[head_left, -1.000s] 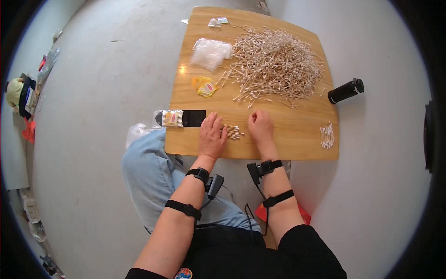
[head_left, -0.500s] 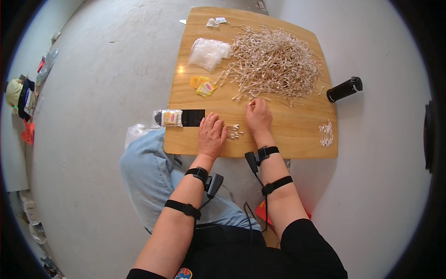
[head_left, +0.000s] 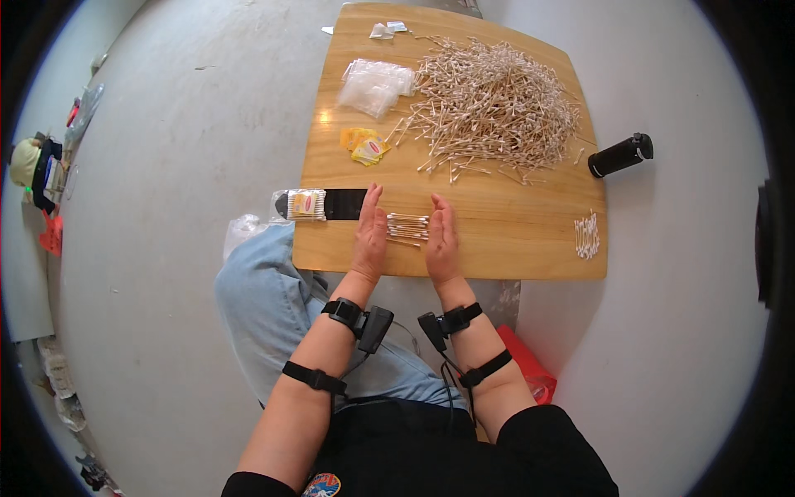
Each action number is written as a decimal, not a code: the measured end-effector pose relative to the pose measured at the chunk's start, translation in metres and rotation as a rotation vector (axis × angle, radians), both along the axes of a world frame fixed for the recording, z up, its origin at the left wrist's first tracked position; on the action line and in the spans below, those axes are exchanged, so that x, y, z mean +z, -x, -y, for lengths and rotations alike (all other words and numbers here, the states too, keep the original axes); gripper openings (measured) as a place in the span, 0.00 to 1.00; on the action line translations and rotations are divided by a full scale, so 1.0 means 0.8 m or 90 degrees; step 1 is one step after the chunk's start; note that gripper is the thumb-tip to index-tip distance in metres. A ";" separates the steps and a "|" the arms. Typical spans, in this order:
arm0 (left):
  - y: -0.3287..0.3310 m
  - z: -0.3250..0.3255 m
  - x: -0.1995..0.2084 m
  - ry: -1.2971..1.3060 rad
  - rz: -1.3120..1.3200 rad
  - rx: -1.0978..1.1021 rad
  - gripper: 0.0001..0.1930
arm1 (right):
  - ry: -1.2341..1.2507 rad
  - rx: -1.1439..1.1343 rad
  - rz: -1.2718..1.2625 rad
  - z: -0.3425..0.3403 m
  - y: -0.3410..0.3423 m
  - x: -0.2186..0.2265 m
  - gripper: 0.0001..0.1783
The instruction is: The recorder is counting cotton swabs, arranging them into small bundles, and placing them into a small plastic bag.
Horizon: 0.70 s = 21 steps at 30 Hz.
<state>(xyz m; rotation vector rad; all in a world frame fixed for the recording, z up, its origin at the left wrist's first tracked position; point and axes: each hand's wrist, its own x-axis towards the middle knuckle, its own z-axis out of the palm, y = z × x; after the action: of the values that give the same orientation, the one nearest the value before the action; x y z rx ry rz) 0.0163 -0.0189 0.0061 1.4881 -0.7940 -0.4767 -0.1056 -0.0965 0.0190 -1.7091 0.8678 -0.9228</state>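
Note:
Several cotton swabs [head_left: 407,226] lie side by side on the wooden table [head_left: 505,236], in a small row between my two hands. My left hand [head_left: 370,236] stands on edge at the row's left end, fingers stretched out and pointing away from me. At the right end, my right hand [head_left: 443,238] mirrors it, palm turned inward and fingers straight. Neither hand grips anything. Left of my left hand is a black strip [head_left: 345,204], with a clear bag of swabs [head_left: 306,205] carrying a yellow label at its outer end.
A large heap of cotton swabs [head_left: 501,103] covers the far right of the table. Clear plastic bags [head_left: 375,87] and yellow labels [head_left: 368,150] lie at the far left. A black bottle [head_left: 619,156] is beside the right edge, and a small swab pile [head_left: 587,235] sits near right.
My right hand has come back from the heap's near edge to the swab row. My left hand has lifted off the swabs and turned on edge; the row now looks more even.

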 end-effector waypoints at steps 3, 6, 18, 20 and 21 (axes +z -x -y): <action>0.001 0.003 0.002 -0.008 0.034 -0.022 0.25 | -0.032 0.010 0.067 -0.008 -0.020 -0.013 0.22; -0.004 -0.004 0.000 -0.024 0.073 -0.034 0.27 | -0.061 -0.007 0.108 -0.009 -0.029 -0.012 0.21; -0.003 -0.017 0.007 -0.316 0.661 -0.190 0.31 | 0.214 -0.096 -0.112 0.036 0.023 -0.009 0.14; -0.003 -0.010 0.008 -0.349 0.665 -0.165 0.31 | 0.223 -0.104 -0.109 0.036 0.021 -0.008 0.14; -0.002 -0.010 0.009 -0.349 0.665 -0.166 0.31 | 0.233 -0.110 -0.105 0.035 0.020 -0.008 0.13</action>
<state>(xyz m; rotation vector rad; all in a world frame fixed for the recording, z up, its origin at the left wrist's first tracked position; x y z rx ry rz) 0.0177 -0.0107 0.0130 2.1747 -1.7899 -0.0566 -0.1217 -0.1249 0.0127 -2.0705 1.0145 -1.1210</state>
